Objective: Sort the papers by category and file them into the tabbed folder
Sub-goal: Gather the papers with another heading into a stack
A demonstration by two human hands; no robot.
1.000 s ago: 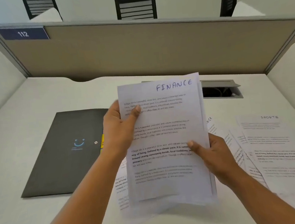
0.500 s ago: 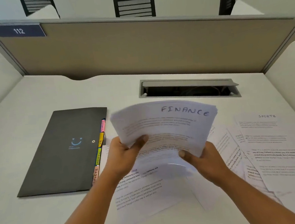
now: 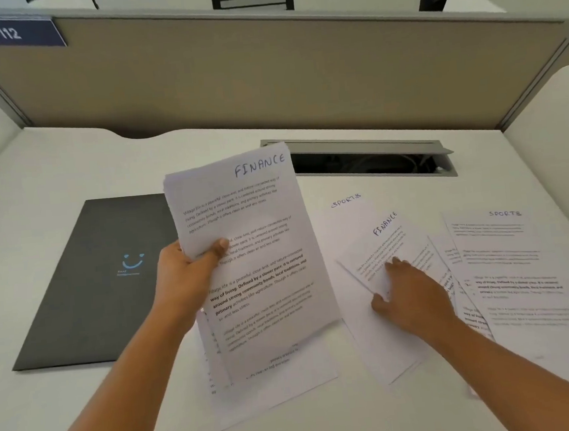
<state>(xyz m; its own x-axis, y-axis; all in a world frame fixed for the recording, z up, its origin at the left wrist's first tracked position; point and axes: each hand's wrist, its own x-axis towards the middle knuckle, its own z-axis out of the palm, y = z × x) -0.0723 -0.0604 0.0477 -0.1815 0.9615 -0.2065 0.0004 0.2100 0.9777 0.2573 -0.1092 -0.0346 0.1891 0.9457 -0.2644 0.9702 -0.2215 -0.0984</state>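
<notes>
Dark folder (image 3: pixel 86 284) peeks behind FINANCE stack (image 3: pixel 261 286) the left hand (image 3: pixel 185 279) grips; right hand (image 3: pixel 410 293) presses flat on sheet (image 3: pixel 387 347).

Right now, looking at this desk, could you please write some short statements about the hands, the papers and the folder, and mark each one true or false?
1. The left hand holds a stack of papers with FINANCE written on the top page. True.
2. The right hand hangs in the air and touches nothing. False: its fingers rest on a FINANCE sheet lying on the desk.
3. The folder lies closed, to the left of the stack. True.
4. The SPORTS sheet at the far right is tucked into the folder. False: it lies on the desk, apart from the folder.
</notes>
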